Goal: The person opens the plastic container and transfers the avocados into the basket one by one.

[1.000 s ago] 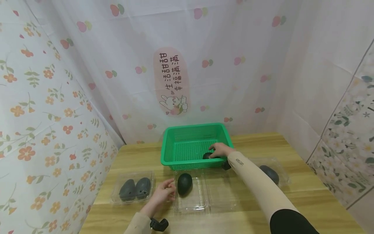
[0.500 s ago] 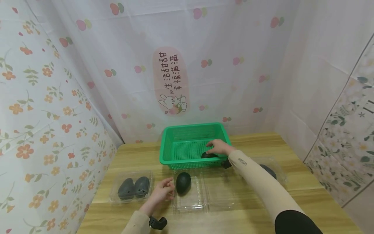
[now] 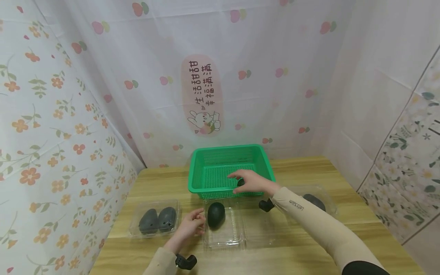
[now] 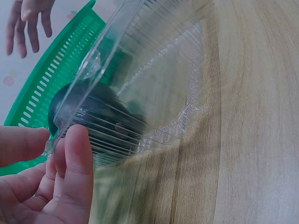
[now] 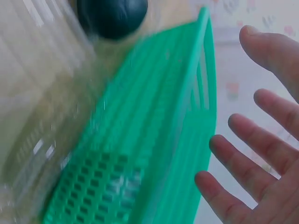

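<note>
My left hand [image 3: 190, 224] pinches the left edge of an open clear plastic clamshell box [image 4: 159, 70] between thumb and fingers. A dark green avocado [image 3: 216, 215] lies in the left part of that box's tray. In the head view my right hand [image 3: 252, 181] hovers over the front rim of the green basket [image 3: 220, 190], fingers spread. The right wrist view shows nothing in its grasp. Another dark avocado [image 3: 241, 182] shows inside the basket, partly hidden behind the right hand.
To the left sits a closed clear box [image 3: 135, 219] with two dark avocados [image 3: 158, 220]. On the right, behind the right forearm, is another clear box [image 3: 328, 202] with a dark avocado [image 3: 314, 201]. The wooden table [image 3: 292, 256] meets hanging curtains at the back.
My right hand has let go of the avocado in the basket and come forward over the front rim, fingers spread. The left hand has stayed at the box edge.
</note>
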The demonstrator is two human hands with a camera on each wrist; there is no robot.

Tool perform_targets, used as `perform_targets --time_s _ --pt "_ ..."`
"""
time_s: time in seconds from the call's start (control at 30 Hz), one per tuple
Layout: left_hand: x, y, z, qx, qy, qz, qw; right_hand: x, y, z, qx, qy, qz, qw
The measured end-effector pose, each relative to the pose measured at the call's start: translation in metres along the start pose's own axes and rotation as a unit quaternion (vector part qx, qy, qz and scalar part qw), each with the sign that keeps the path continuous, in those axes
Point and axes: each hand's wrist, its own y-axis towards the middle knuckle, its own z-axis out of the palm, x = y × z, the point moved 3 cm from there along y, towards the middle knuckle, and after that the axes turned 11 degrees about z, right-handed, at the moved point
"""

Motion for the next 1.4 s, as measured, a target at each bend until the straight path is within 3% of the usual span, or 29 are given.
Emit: perform_targets --time_s 0.37,0.6,0.83,1.4 --pt "-0.002 0.000 0.001 0.000 -0.001 0.002 1.0000 0.028 -0.012 0.036 0.028 -0.050 -0.061 0.9965" --pt "-0.006 -0.004 0.000 0.033 -0.013 0.055 0.9979 0.029 -0.013 0.062 0.028 -0.082 -0.081 0.9929" --pt "-0.006 -0.002 0.002 0.005 0.007 -0.005 1.0000 0.030 -0.007 0.086 0.030 -0.094 -0.085 0.9914" --pt "-0.004 -0.003 0.001 0.001 0.005 -0.009 1.0000 0.026 0.008 0.114 0.030 -0.146 -0.066 0.9866"
